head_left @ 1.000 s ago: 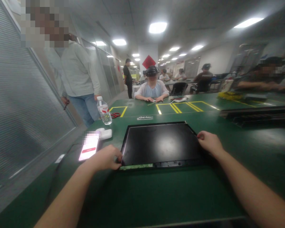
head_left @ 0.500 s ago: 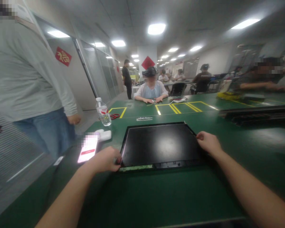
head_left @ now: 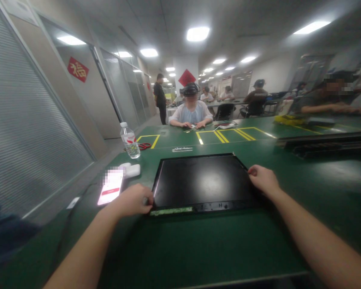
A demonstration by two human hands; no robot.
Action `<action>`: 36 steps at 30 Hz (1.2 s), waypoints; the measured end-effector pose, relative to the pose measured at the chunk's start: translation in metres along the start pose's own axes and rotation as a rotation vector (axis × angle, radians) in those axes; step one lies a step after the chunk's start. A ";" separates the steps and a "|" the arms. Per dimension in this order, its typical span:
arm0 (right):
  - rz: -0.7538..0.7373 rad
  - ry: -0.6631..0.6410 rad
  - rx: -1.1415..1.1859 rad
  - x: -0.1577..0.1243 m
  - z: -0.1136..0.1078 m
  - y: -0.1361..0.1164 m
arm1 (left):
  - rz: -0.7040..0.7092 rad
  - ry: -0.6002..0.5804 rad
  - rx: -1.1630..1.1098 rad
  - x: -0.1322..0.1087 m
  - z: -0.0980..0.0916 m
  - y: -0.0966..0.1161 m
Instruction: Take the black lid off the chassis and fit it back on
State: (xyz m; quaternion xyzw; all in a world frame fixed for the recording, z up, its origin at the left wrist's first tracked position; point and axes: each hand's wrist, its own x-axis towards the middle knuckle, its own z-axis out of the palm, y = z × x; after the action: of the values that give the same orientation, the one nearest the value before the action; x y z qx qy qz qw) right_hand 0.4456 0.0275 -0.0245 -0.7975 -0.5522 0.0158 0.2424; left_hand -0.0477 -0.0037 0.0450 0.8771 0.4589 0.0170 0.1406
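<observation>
In front of me a black flat screen panel (head_left: 195,180) lies face up on the green table (head_left: 198,245). A green circuit strip (head_left: 171,211) shows along its near edge, at the left. My left hand (head_left: 138,199) is closed on the panel's near left corner, with a ring on one finger. On the right side edge, my right hand (head_left: 262,178) pinches the panel's frame between thumb and fingers. Some of the fingers of both hands are hidden. A lit phone (head_left: 112,185) lies just beyond my left wrist.
Past the phone are a white case (head_left: 133,170), a water bottle (head_left: 130,140) and red-handled scissors (head_left: 145,146). Small white pieces (head_left: 182,149) lie behind the panel. Long dark bars (head_left: 325,144) are at the right. Across the table sits a person (head_left: 191,110), hands on the tabletop.
The person standing at the left has walked almost out of view. Both my hands keep their hold on the panel, which has hardly moved.
</observation>
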 end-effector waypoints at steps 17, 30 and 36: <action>-0.024 -0.050 -0.004 0.000 -0.001 0.000 | -0.558 0.393 0.006 0.037 0.040 -0.007; -0.015 -0.031 0.067 0.001 0.001 0.003 | -0.618 0.205 0.034 0.060 0.027 -0.007; -0.004 -0.026 0.107 0.003 0.004 0.005 | -0.576 0.386 -0.158 0.045 0.026 -0.009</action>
State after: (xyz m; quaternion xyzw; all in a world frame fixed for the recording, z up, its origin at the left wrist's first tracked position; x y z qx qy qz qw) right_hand 0.4499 0.0306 -0.0288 -0.7821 -0.5553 0.0551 0.2773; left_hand -0.0247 0.0315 0.0135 0.6788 0.7027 0.1775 0.1181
